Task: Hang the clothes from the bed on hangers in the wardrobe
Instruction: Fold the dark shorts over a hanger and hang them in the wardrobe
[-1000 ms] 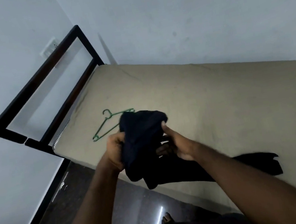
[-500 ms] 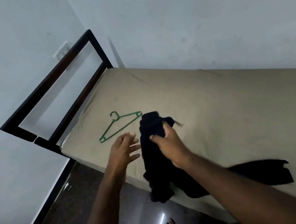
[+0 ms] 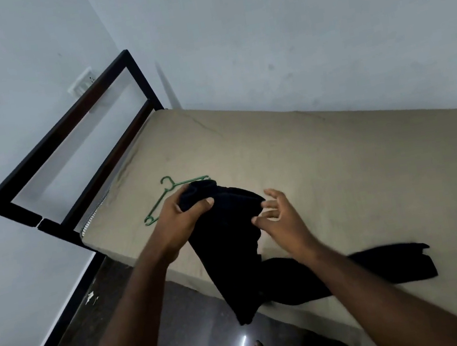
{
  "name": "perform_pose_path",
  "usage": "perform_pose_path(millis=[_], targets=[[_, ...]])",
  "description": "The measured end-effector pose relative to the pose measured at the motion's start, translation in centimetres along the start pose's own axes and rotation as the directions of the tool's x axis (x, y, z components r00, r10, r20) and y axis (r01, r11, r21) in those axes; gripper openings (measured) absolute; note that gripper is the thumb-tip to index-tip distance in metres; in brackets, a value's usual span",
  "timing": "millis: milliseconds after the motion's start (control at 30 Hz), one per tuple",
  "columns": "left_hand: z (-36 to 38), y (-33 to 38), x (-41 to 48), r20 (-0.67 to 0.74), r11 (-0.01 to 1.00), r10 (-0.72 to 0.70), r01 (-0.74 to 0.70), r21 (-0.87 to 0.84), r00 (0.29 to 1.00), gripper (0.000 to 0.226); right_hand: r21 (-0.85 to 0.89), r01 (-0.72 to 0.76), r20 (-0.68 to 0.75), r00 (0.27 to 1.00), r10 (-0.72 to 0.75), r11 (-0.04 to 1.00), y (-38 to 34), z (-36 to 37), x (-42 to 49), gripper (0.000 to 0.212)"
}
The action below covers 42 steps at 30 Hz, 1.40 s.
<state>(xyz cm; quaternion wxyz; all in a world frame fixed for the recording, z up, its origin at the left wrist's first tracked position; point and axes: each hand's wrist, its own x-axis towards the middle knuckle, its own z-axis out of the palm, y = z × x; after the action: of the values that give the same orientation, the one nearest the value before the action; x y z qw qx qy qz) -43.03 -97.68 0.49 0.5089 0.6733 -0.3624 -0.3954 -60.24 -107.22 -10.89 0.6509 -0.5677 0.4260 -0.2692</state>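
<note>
The left hand [image 3: 180, 219] grips the dark garment [image 3: 227, 247] by its top, its tail draped over the bed [image 3: 340, 170] edge, probably to sort it for the green hanger [image 3: 162, 198] just behind, while the right hand [image 3: 281, 218] hovers alongside, fingers [image 3: 269, 214] spread, empty.

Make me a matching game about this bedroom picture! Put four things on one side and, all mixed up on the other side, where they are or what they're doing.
Things:
1. green hanger
2. dark garment
3. right hand
4. bed frame

Places and states:
A. fingers spread, holding nothing
B. black, standing at the end of the mattress
C. lying flat on the mattress
D. gripped at its top by the left hand

Pairs: 1-C, 2-D, 3-A, 4-B
</note>
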Motion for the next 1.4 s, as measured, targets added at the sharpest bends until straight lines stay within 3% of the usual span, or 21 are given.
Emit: perform_pose_path(millis=[67, 167, 300, 367, 467, 567, 667, 800, 867, 933, 1033, 1100, 1167, 1300, 1400], targets=[[-0.5, 0.6, -0.3, 0.056, 1.0, 0.022, -0.022, -0.011, 0.998, 0.042, -0.166, 0.056, 0.114, 0.993, -0.037, 0.985, 0.9, -1.7, 0.9, 0.077], [-0.7, 0.9, -0.8, 0.092, 0.998, 0.067, -0.066, -0.019, 0.994, 0.05, -0.361, 0.2, 0.284, 0.954, -0.097, 0.911, 1.7, -2.1, 1.9, 0.081], [-1.1, 0.8, -1.3, 0.111, 0.994, 0.113, -0.114, -0.003, 0.987, 0.038, -0.457, 0.257, 0.395, 0.916, -0.064, 0.852, 1.1, -2.0, 4.4, 0.074], [-1.5, 0.8, -1.7, 0.094, 0.992, 0.121, -0.124, 0.027, 0.988, 0.034, -0.531, 0.282, 0.499, 0.866, 0.026, 0.799, 0.3, -2.2, 5.6, 0.058], [-2.5, 0.4, -2.0, 0.004, 0.978, 0.165, -0.164, 0.132, 0.986, 0.031, -0.758, 0.335, 0.536, 0.808, 0.243, 0.56, -1.1, -3.0, 7.3, 0.043], [-4.1, -1.5, -2.2, -0.081, 0.922, 0.178, -0.137, 0.362, 0.981, 0.031, -0.854, 0.453, 0.502, 0.846, 0.178, 0.256, -3.9, -3.9, 9.4, 0.039], [-5.7, -3.9, -2.1, -0.125, 0.853, 0.177, -0.089, 0.514, 0.976, 0.031, -0.842, 0.535, 0.536, 0.844, -0.014, 0.06, -8.6, -4.1, 11.0, 0.029], [-7.7, -4.6, -1.4, -0.065, 0.738, 0.158, -0.074, 0.671, 0.985, 0.03, -0.81, 0.586, 0.582, 0.798, -0.157, -0.028, -15.8, -4.6, 11.9, 0.012], [-8.5, -4.8, -0.6, 0.049, 0.648, 0.066, -0.08, 0.757, 0.997, 0.029, -0.814, 0.576, 0.58, 0.797, -0.167, -0.077, -18.8, -5.0, 12.2, 0.02], [-8.9, -5.1, 0.6, 0.172, 0.477, -0.009, -0.147, 0.866, 0.985, 0.023, -0.823, 0.532, 0.562, 0.812, -0.156, -0.199, -21.5, -5.4, 11.9, 0.031], [-9.4, -4.4, 2.3, 0.224, 0.314, -0.05, -0.197, 0.929, 0.973, 0.025, -0.81, 0.476, 0.534, 0.84, -0.093, -0.343, -24.1, -6.4, 11.0, 0.033], [-9.8, -3.1, 3.1, 0.209, 0.263, -0.037, -0.193, 0.945, 0.977, 0.022, -0.808, 0.47, 0.515, 0.856, -0.04, -0.355, -24.7, -7.6, 10.6, 0.032], [-10.2, -2.0, 3.8, 0.199, 0.252, -0.024, -0.186, 0.95, 0.98, 0.022, -0.826, 0.459, 0.498, 0.866, -0.042, -0.328, -24.3, -8.8, 10.6, 0.007], [-10.5, -0.5, 4.5, 0.206, 0.195, -0.036, -0.195, 0.961, 0.978, 0.03, -0.863, 0.405, 0.441, 0.896, -0.058, -0.302, -23.1, -9.8, 10.5, 0.043], [-11.5, 0.7, 5.5, 0.195, 0.325, -0.019, -0.178, 0.929, 0.981, 0.028, -0.901, 0.409, 0.425, 0.899, -0.103, -0.145, -23.3, -10.4, 10.6, 0.044]])
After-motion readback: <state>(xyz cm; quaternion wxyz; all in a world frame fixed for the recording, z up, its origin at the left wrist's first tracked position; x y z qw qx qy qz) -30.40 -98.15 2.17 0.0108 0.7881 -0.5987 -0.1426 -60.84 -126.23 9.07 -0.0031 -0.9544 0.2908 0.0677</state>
